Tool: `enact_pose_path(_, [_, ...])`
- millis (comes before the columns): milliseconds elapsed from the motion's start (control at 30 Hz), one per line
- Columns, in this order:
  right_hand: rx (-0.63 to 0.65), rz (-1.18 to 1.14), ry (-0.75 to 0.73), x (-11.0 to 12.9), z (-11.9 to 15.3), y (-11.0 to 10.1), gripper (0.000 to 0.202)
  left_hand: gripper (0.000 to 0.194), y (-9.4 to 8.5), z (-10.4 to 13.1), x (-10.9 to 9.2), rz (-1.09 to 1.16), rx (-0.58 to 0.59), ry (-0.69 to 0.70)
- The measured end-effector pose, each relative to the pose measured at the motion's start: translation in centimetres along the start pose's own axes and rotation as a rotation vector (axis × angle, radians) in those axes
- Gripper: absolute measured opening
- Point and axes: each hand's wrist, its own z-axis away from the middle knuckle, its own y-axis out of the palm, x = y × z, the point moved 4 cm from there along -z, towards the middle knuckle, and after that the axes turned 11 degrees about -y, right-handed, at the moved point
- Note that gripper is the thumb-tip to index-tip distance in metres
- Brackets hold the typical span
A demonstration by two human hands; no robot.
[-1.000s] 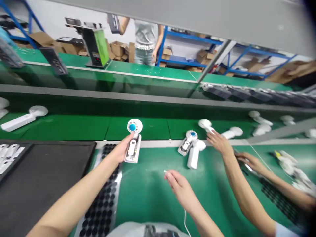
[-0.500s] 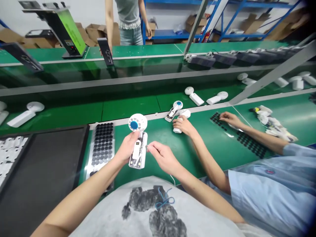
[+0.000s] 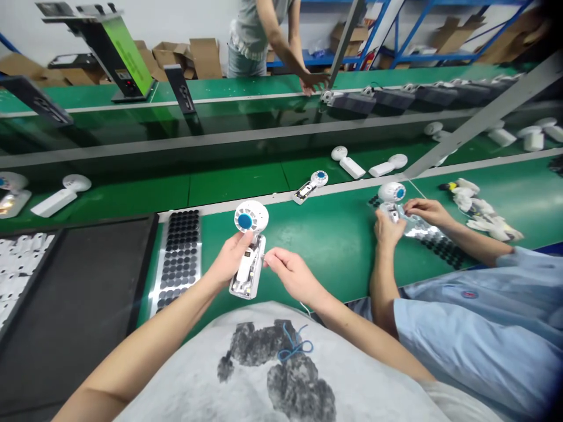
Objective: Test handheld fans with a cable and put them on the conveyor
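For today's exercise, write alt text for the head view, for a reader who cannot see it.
A person's left hand holds a small white handheld fan with its casing open, while the right hand pinches something tiny at its side. Beside them on the right, a co-worker in a blue shirt handles another fan at the green bench.

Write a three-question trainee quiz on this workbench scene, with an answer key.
1. True or false: the left hand holds the opened handheld fan above the bench.
2. Which side of the fan is the sheet of black round pads on?
A. wearer's left
B. wearer's right
3. Fill in: the right hand pinches something small against the fan's ____.

Key: 1 true; 2 A; 3 handle.
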Motion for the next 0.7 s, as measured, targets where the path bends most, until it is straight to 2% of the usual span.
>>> enact_pose_path(167, [0.066, 0.083, -0.008, 0.52, 0.56, 0.11, 0.024, 0.051, 0.22, -0.05, 0.56, 0.032, 0.0, -0.025])
enact_pose_path(367, [0.017, 0.068, 0.024, 0.08, 0.71, -0.45, 0.025, 0.057, 0.37, -0.1, 0.91, 0.002, 0.022, -0.007])
enact_pose_path(567, [0.037, 0.12, -0.011, 0.43, 0.55, -0.62, 0.025, 0.054, 0.48, -0.26, 0.72, 0.016, -0.003, -0.019])
enact_pose_path(700, [0.061, 0.043, 0.045, 0.04, 0.52, -0.42, 0.024, 0.054, 0.4, -0.19, 0.7, -0.004, -0.019, -0.026])
